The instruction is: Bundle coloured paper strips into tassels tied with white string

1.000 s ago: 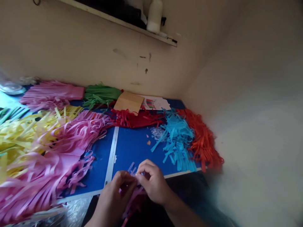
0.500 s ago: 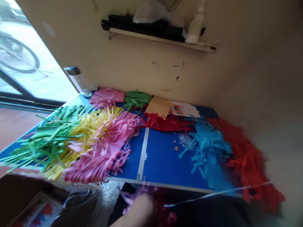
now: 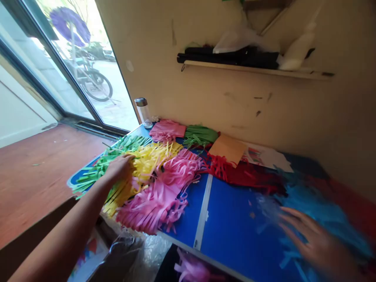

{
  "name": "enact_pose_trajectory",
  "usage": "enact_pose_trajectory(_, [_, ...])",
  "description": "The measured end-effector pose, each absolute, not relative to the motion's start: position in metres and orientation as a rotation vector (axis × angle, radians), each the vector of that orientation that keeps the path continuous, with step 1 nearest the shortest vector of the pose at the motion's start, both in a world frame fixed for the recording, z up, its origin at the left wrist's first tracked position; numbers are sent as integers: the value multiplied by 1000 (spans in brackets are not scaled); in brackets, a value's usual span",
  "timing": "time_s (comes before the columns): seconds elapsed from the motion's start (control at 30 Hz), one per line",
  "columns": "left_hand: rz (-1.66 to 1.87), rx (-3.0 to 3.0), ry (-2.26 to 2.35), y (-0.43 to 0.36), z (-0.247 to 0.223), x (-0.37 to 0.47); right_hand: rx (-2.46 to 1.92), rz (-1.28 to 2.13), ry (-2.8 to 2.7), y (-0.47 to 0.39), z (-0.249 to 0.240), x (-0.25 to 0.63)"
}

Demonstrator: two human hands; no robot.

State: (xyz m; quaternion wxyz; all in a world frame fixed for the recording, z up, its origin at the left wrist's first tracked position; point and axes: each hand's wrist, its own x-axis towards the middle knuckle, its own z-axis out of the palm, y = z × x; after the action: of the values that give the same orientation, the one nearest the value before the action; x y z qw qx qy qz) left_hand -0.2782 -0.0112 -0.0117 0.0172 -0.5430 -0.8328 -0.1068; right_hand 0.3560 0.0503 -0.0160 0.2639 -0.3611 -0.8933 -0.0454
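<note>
On the left side of the blue table [image 3: 232,219], my left hand [image 3: 120,167] rests where a green fringed bundle [image 3: 96,168] meets a yellow fringed bundle [image 3: 152,158]. Its fingertips are mostly hidden among the yellow strips, so their grip is unclear. A pink fringed bundle [image 3: 158,196] lies just right of the yellow one. My right hand [image 3: 311,239], blurred, is open with fingers stretched out over a light blue fringed bundle [image 3: 323,207]. Pink-purple fringe [image 3: 192,268] shows on dark cloth below the table's front edge.
A clear bottle [image 3: 143,113] stands at the back left corner. Along the wall lie more pink [image 3: 167,130] and green fringe [image 3: 201,135], a brown envelope [image 3: 227,149] and red fringe [image 3: 249,176]. A loaded shelf [image 3: 258,70] hangs above. Clear plastic [image 3: 158,248] sits below the front edge.
The view has swung left. A hand that was low by the pink-purple fringe is gone from there; my left hand is now at the yellow and green fringe, my right over the blue.
</note>
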Motion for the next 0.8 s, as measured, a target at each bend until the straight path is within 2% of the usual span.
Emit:
enact_pose_trajectory(0.2, [-238,-1633,-2451,-27,-26,-262,-622,-188,-2566,45,-4,299])
enact_pose_trajectory(0.47, [-164,-1880,-2438,-2,-62,-211,-363,280,-2634,34,-8,202])
enact_pose_trajectory(0.63, [-252,-1941,-2402,0,-53,-212,-160,335,-2659,50,-15,95])
enact_pose_trajectory(0.8, [-336,-1900,-2348,-27,-43,-215,-325,218,-2958,84,-13,-33])
